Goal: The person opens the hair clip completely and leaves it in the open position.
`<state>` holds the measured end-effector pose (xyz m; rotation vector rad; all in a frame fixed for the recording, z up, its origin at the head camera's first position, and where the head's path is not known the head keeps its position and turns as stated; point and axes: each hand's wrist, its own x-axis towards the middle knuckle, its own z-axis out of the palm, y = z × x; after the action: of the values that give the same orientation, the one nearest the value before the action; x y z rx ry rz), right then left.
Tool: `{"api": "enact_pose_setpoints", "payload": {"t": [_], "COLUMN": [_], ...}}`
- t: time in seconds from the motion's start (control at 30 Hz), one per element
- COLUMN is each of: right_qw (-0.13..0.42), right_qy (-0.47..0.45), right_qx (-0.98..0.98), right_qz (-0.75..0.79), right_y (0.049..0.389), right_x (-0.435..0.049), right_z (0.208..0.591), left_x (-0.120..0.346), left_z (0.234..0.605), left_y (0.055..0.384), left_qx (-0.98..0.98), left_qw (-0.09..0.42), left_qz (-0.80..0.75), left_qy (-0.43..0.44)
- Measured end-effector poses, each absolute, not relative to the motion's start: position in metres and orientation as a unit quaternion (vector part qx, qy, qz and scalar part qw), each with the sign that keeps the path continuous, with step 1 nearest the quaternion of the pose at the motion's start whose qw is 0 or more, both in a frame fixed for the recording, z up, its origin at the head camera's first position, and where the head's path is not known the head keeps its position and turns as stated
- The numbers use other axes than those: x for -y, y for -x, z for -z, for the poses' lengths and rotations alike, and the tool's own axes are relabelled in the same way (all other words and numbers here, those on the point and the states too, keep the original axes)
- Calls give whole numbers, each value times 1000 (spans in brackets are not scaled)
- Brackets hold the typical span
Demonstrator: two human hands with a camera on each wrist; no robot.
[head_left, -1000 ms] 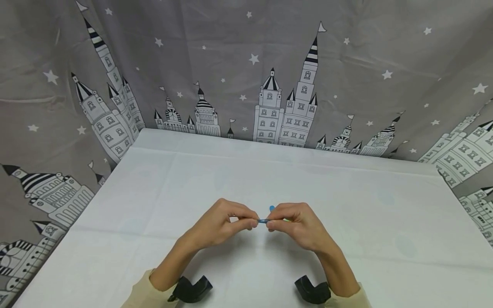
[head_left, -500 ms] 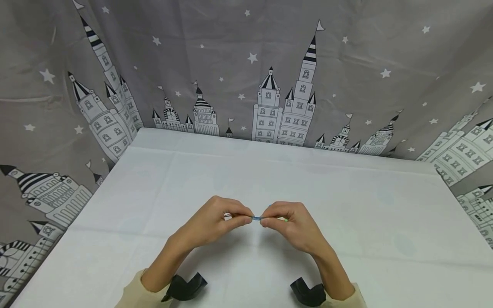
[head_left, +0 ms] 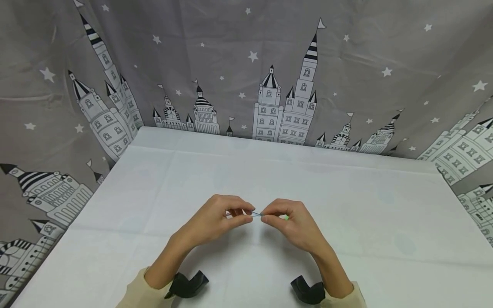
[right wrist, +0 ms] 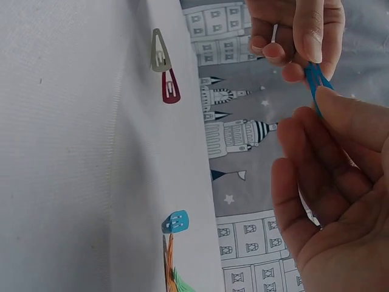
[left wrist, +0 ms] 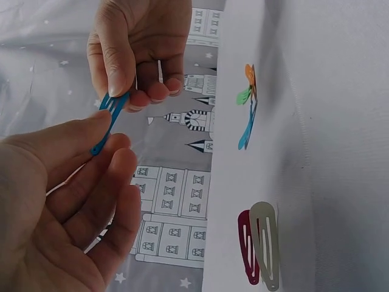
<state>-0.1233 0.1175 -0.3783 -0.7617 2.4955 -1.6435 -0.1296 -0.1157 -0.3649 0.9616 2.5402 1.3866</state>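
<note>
Between both hands is a blue snap hair clip (head_left: 256,214), raised over the table and held at its two ends. My left hand (head_left: 221,218) pinches one end between thumb and fingertips; my right hand (head_left: 294,220) pinches the other. Two thin strands of the clip stand apart in the head view. The left wrist view shows my left hand (left wrist: 79,194) near the camera and my right hand (left wrist: 146,48) above it. Seen by the right wrist camera, the clip (right wrist: 316,76) spans from my left thumb to my right hand (right wrist: 340,182). Fingertips hide parts of it.
A dark red hair clip (left wrist: 247,246) and a grey-green hair clip (left wrist: 265,246) lie on the white tablecloth (head_left: 173,171) on the left-hand side. An orange clip (left wrist: 250,74), a green clip (left wrist: 244,96) and another blue clip (right wrist: 178,221) lie to the right. A castle-print curtain (head_left: 185,25) stands behind.
Both hands have shifted slightly left with the clip. Its strands, together half a second ago, now stand apart, and my left thumb and forefinger have spread a little.
</note>
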Motion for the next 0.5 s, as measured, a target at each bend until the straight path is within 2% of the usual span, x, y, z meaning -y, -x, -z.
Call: {"api": "enact_pose_setpoints", "payload": {"t": [0.5], "right_qw": [31], "right_qy": [229], "right_qx": [-818], "right_qz": [527], "right_y": [127], "right_x": [-119], "right_z": [387], "left_x": [113], "left_z": [373], "left_y": [132], "left_qx": [-838], "left_qw": [16], "left_qz": [-451], "left_qy": [-306]}}
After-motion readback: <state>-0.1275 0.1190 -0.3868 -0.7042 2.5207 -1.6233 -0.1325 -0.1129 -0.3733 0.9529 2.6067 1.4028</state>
